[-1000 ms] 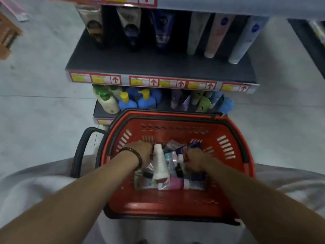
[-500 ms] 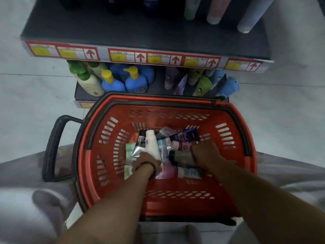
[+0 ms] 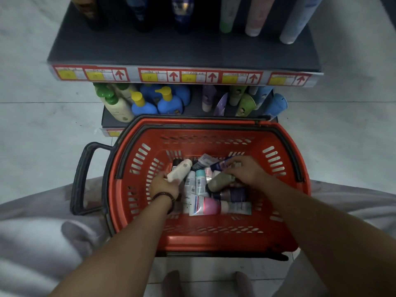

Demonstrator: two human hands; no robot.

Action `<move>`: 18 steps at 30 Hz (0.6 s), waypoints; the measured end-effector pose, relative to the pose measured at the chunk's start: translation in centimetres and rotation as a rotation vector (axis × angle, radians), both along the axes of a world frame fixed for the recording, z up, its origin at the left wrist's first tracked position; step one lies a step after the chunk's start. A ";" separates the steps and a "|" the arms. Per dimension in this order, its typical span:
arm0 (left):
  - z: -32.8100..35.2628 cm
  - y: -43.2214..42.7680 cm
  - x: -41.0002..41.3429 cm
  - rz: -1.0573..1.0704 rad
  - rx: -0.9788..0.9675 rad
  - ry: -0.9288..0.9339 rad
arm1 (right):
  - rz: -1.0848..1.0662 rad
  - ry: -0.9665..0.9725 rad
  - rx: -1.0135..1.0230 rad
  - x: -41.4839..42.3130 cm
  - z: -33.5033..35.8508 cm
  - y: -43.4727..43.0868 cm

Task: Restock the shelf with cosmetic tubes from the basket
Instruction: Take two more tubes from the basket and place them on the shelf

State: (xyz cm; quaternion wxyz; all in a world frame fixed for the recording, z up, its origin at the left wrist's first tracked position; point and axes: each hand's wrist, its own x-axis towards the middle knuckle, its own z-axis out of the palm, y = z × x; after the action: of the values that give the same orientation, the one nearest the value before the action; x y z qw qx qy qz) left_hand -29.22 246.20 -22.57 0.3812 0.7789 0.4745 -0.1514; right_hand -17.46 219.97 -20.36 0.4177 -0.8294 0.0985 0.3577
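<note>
A: While the tube pile (image 3: 200,186) sits in the basket (image 3: 214,239), left hand (image 3: 164,186) grips the cream tube (image 3: 180,170) and right hand (image 3: 246,171) curls round the grey tube (image 3: 220,181).
B: Risk: tubes overlap. Lifting could drag neighbours, or slick plastic slips.

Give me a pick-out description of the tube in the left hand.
Start at the red basket in front of the shelf; a pile of cosmetic tubes lies in its bottom. At the pile's left edge the left hand grips a cream-white tube, angled up-right. It is plain and pale, unlike the dark tube behind it and the grey-green tube the right hand holds.
</note>
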 end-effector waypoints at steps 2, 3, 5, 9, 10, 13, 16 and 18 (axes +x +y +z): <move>0.6 0.7 0.0 0.053 -0.003 -0.072 | -0.163 0.150 0.178 -0.4 0.7 1.3; 0.8 1.0 0.0 0.069 -0.011 -0.094 | -0.188 0.229 0.248 -0.5 0.8 1.7; 1.3 1.3 0.0 0.095 -0.026 -0.145 | -0.172 0.370 0.402 -0.9 0.8 2.1; 1.8 1.8 -0.2 0.047 -0.065 -0.219 | 0.124 0.216 0.292 -1.9 -0.3 3.1; 2.0 1.8 -0.3 0.029 -0.068 -0.230 | 0.161 0.146 0.234 -2.1 -0.7 3.3; 2.4 1.8 -0.1 -0.011 -0.066 -0.286 | 0.247 -0.019 0.094 -2.6 -1.9 3.5; 2.6 1.9 0.1 -0.004 -0.143 -0.313 | 0.331 -0.085 -0.020 -2.5 -2.4 3.2; 2.9 2.1 0.2 0.002 -0.225 -0.310 | 0.309 -0.025 -0.024 -2.5 -2.6 2.9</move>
State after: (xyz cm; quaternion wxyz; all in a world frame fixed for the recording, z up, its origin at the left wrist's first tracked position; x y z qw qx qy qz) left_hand -28.99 248.29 -19.71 0.5343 0.7450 0.3909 -0.0815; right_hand -20.00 222.91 -23.00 0.3489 -0.8440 -0.0316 0.4061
